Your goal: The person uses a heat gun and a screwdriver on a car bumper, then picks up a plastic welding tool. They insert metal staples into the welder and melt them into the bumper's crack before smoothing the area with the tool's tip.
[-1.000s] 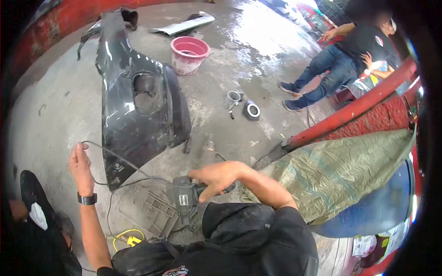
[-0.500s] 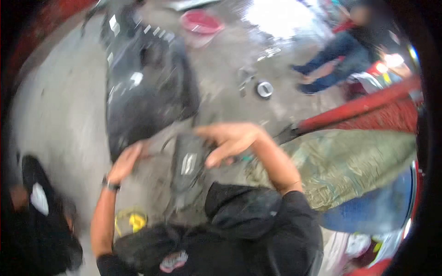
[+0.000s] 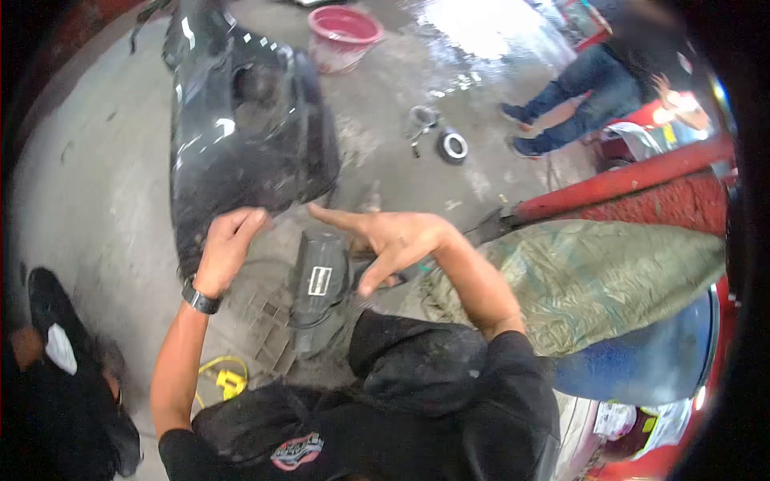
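Note:
My left hand (image 3: 230, 247), with a dark watch on its wrist, is held near the lower edge of a large, shiny black molded part (image 3: 249, 136) on the floor. Its fingers are curled in beside the thumb, and nothing shows in them. My right hand (image 3: 405, 240) is open, thumb and forefinger spread wide apart, empty. Its spread fingers are just to the right of a dark grey boxy machine (image 3: 321, 272) with a white label, which stands on the floor between my hands. A cord loops around the machine's lower part.
Ahead stand a pink bucket (image 3: 341, 60) and a roll of tape (image 3: 452, 147). At right are a red beam (image 3: 626, 180), a green tarp (image 3: 593, 272) and a blue drum (image 3: 642, 361). One person (image 3: 609, 80) is at upper right, another (image 3: 72, 385) at lower left. A yellow object (image 3: 231, 383) lies near my left arm.
My left hand's fingers have curled in from a stretched-out pose. My right hand stays spread, shifted slightly left. The whole view has shifted slightly and is sharper.

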Motion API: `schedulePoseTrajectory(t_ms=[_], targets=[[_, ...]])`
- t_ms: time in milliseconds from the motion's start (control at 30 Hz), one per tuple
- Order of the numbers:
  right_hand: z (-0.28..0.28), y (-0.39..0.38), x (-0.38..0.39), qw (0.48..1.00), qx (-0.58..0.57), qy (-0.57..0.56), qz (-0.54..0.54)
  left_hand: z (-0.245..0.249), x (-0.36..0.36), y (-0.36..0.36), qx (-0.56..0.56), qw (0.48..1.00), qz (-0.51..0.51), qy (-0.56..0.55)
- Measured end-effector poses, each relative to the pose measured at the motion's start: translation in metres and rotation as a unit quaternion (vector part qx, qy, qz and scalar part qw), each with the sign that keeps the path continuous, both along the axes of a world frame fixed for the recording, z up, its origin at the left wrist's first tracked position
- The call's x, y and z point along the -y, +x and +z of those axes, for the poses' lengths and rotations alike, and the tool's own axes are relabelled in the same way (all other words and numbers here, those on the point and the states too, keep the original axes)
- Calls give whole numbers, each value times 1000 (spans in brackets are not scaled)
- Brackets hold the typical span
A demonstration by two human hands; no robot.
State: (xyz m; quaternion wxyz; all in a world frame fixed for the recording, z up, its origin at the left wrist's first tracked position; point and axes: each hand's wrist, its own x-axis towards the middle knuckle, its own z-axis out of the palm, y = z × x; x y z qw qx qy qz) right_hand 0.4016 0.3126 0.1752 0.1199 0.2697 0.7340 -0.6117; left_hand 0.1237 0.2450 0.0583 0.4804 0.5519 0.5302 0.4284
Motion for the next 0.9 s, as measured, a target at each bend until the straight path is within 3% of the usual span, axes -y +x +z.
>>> schedulePoseTrajectory(t_ms=[100,167,200,300,333,367,433,500,567,667,767,800,900], targets=[[16,15,4,986,-103,-38,-124,-62,13,-13,-84,995,-36,-32],[13,30,1,957,-183,-35,-222,-58,33,-21,-21,990,12,-137],[2,42,-6,942,-205,52,-260,-65,42,-34,4,987,14,-163],[-7,56,-21,859,-234,151,-430,-82,68,-83,81,975,67,-196],[-8,65,-26,845,-172,233,-450,-84,72,-99,137,973,99,-158],[-9,73,-29,864,-122,258,-415,-87,73,-114,193,965,130,-120],[-15,84,-31,893,-16,301,-335,-86,65,-135,202,944,259,-20],[-22,84,-27,932,29,288,-218,-54,53,-140,232,929,287,-4],[-21,71,-15,976,-5,145,-162,-48,45,-142,226,926,303,-7],[-22,56,-3,969,-143,-85,-182,-82,41,-153,176,931,314,-63],[-35,70,-13,911,-265,-11,-317,-119,60,-168,142,924,330,-130],[-31,70,-17,896,-242,44,-370,-111,68,-172,164,939,271,-134],[-29,56,-29,828,-163,177,-507,-78,73,-162,182,909,366,-78]])
